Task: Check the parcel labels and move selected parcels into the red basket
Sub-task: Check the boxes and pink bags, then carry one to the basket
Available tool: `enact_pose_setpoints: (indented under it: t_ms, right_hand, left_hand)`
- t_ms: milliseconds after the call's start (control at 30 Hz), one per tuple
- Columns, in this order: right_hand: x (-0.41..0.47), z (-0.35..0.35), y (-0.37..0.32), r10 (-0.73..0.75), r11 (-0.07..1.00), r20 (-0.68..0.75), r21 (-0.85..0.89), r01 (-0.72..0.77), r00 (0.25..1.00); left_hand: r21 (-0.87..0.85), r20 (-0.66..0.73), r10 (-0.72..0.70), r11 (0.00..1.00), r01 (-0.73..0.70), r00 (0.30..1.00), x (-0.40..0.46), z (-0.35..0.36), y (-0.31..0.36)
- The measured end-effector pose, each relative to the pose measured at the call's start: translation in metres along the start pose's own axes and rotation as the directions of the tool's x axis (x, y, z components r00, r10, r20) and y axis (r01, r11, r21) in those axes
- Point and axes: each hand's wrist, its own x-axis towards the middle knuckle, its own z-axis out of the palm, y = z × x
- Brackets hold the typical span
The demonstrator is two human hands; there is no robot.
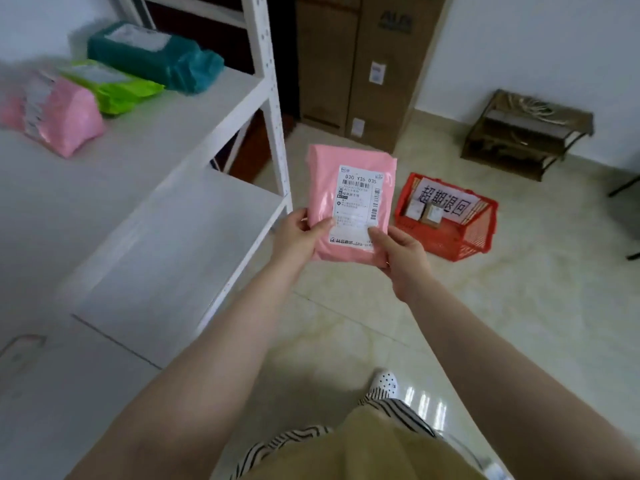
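I hold a pink parcel (349, 174) upright in front of me, its white shipping label (356, 206) facing the camera. My left hand (298, 233) grips its lower left edge with the thumb on the front. My right hand (401, 254) grips the lower right corner, thumb on the label. The red basket (460, 237) stands on the floor just right of and beyond the parcel, with a white sign of black characters and two small boxes (424, 213) inside.
A white metal shelf unit (194, 109) fills the left side, carrying a pink parcel (59, 116), a green parcel (114, 86) and a teal parcel (156, 57). Tall cardboard boxes (367, 64) stand against the back wall. A low dark rack (519, 133) sits at right on the tiled floor.
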Motion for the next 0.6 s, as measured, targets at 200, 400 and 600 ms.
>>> enact_pose_setpoints:
  t_ms: [200, 400, 600]
  right_hand:
    - [0.051, -0.136, -0.019, 0.097, 0.995, -0.162, 0.006, -0.098, 0.982]
    - [0.099, -0.234, -0.056, 0.078, 0.997, -0.254, -0.001, -0.081, 0.964]
    - [0.151, -0.296, -0.085, 0.108, 0.994, -0.324, 0.012, -0.110, 0.940]
  left_hand:
    - [0.068, 0.156, -0.144, 0.989, 0.135, 0.977, 0.032, 0.149, -0.005]
    - [0.114, 0.238, -0.176, 0.982, 0.152, 0.955, 0.061, 0.262, 0.015]
    - [0.162, 0.328, -0.172, 0.979, 0.124, 0.929, 0.110, 0.349, 0.033]
